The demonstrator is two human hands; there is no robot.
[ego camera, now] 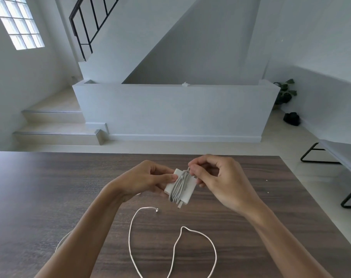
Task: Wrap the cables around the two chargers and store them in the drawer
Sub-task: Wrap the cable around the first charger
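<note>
Both hands sit at frame centre, above the bench (50,187). Left hand (144,179) grips the white charger (187,186) from its left side, thumb laid on the top face, other fingers curled under. Right hand (216,177) pinches the wrapped cable (179,187) w/ thumb + forefinger at the charger's upper right edge; remaining fingers curled loosely. Charger is held up off the bench, tilted, w/ several grey-white cable turns bundled round its middle; a short connector stub pokes out at the lower end.

Second cable (174,249), white, lies loose on the bench in the lower centre of the frame: one big loop running toward the bottom edge, free end near centre just below the left wrist. Another bit of white cord shows lower left, beside the left forearm, partly hidden by it.

Second charger + drawer: not visible.

Bkgd: white staircase (56,125) upper left, black rail, glass-block window; potted plant (285,93) at right; black-framed seat (343,157) at right edge.
</note>
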